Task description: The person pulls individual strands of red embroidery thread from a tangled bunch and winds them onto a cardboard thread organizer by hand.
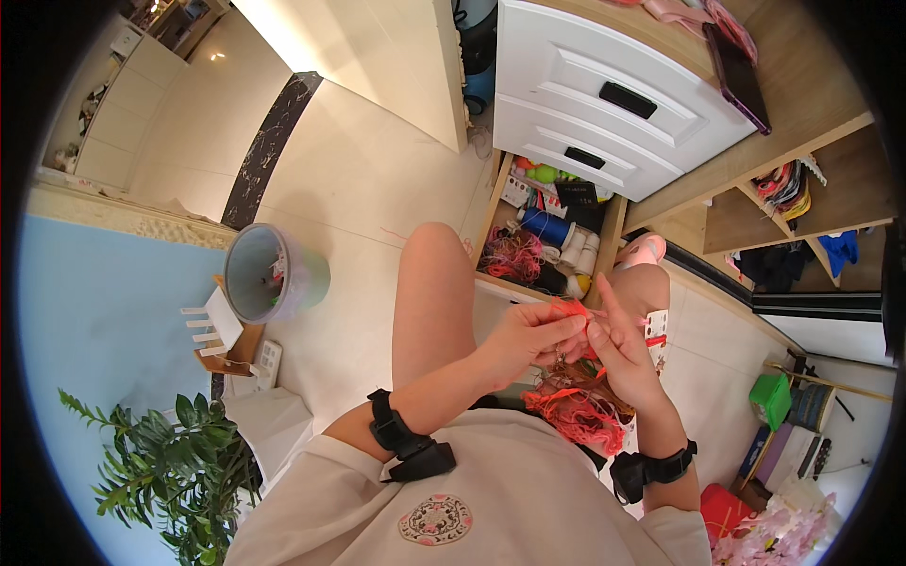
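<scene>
My left hand (534, 332) pinches a tuft of red embroidery floss (568, 307) between thumb and fingers, above my lap. Against it, my right hand (626, 354) grips the same floss by the thumb, with its index finger pointing away. A pale pink strand runs behind the right fingers towards a white punched card (657, 324), which has red thread wound on it. Below both hands, a tangled bundle of red, pink and brown floss (577, 417) lies across my lap. The fingers hide part of the floss.
An open drawer (488, 237) holds a blue thread spool (546, 226), white spools and tangled thread (511, 253). Above it is a white drawer front (559, 85). A phone (737, 78) overhangs the desk edge. Leftward stand a waste bin (311, 272) and leafy plant (170, 453).
</scene>
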Available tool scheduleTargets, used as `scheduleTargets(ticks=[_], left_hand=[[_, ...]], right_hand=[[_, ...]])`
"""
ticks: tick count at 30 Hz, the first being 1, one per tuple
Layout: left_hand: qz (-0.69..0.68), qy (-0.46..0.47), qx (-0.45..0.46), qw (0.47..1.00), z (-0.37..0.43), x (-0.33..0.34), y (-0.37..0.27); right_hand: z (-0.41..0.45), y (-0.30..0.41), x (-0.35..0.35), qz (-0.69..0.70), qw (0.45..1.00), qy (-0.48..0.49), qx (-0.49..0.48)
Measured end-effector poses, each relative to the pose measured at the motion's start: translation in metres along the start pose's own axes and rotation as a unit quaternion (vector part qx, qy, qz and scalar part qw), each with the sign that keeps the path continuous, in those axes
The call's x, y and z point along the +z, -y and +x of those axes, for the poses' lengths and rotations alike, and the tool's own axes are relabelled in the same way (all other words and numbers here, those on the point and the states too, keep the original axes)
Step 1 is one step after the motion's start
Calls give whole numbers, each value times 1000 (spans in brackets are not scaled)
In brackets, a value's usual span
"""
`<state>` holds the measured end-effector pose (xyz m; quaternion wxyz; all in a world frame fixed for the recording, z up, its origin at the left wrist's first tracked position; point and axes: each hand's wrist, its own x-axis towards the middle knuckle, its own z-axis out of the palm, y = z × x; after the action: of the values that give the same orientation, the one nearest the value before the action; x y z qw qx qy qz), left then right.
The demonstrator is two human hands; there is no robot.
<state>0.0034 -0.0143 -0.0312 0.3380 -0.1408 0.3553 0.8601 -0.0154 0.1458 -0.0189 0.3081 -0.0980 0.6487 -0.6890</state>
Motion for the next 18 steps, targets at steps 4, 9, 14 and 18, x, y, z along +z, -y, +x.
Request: scheduleTargets(ticks=[4, 9, 14, 18], left_hand=[[49, -49, 55, 996, -4, -4, -3], [90, -73, 89, 989, -4, -3, -2], [131, -21, 128, 983, -1, -3, 0], [97, -5, 126, 987, -1, -2, 1]], right_hand=[[0, 3, 2, 8, 1000, -29, -4], [-1, 2, -7, 32, 999, -28, 17], [0, -1, 2, -12, 997, -70, -25], [-1, 2, -3, -72, 996, -50, -21]])
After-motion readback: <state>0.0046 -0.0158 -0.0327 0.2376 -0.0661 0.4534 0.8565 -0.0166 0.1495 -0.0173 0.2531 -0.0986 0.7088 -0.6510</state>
